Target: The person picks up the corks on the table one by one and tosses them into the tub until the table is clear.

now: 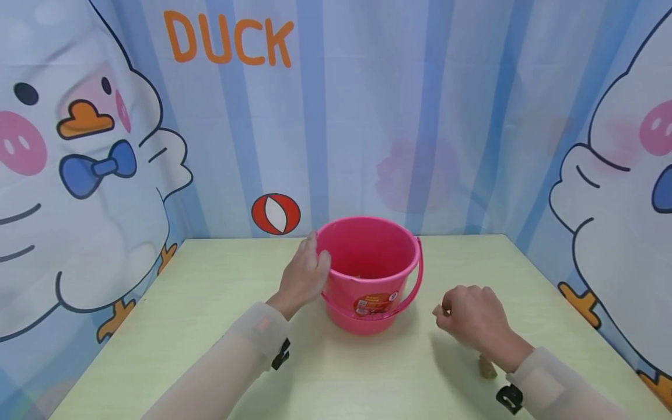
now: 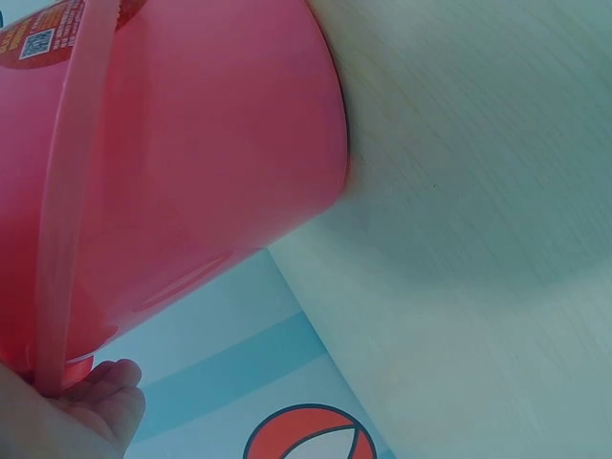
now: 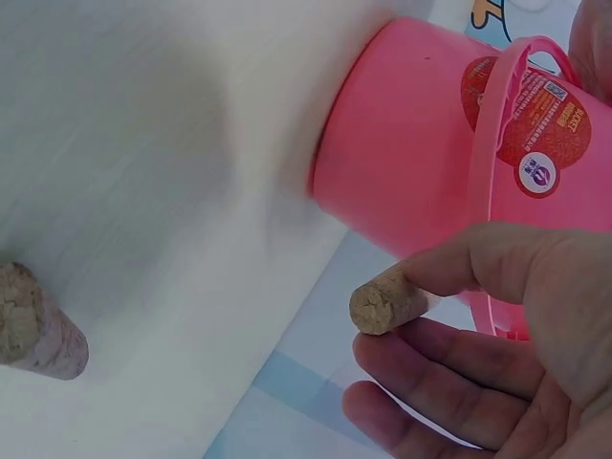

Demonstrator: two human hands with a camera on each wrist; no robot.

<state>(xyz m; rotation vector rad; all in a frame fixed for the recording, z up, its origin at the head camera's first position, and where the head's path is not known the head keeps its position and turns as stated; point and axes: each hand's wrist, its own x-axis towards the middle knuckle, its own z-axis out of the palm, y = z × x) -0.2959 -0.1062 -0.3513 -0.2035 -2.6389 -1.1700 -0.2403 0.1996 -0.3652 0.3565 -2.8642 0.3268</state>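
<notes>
A pink plastic bucket (image 1: 367,303) stands upright on the table, its handle hanging down the front over a red label. At the bucket's left side, my left hand (image 1: 303,277) holds it near the rim, the fingers (image 2: 110,392) by the handle's end. My right hand (image 1: 475,318) is apart from the bucket, in front of it to the right. Between thumb and fingers it pinches a cork (image 3: 382,301). A second cork (image 1: 487,367) is on the table below my right wrist. Most of the bucket's inside is hidden by its front wall.
The pale table (image 1: 241,262) ends at a striped blue curtain (image 1: 357,116) behind the bucket. Curtains printed with large white ducks (image 1: 105,227) close in both sides. A red and white ball (image 1: 275,214) is printed on the back curtain.
</notes>
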